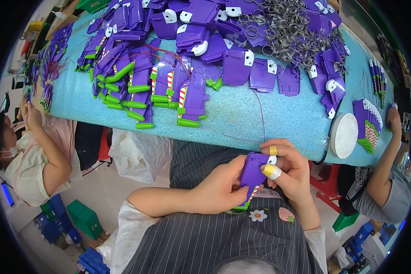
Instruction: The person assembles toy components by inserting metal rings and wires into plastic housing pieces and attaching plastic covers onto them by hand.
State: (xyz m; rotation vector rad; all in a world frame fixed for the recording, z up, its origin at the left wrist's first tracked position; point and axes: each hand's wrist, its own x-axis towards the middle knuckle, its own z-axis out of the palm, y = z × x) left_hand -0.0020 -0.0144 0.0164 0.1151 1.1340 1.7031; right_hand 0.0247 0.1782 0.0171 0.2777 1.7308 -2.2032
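Observation:
Close to my body, just off the table's near edge, I hold a purple plastic toy wing piece with a white corner, a red-and-white striped strip and a green end. My left hand is closed round its left side and lower part. At its white corner, my right hand grips with thumb and bent fingers; yellow and white tape wraps the thumb and one finger. Whether a small part sits between those right fingertips is hidden. A thin dark red wire runs on the table toward my right hand.
On the blue table lie striped green-ended wings, plain purple panels and a heap of grey metal ring-like parts. A white round dish stands at the right edge. Co-workers sit left and right.

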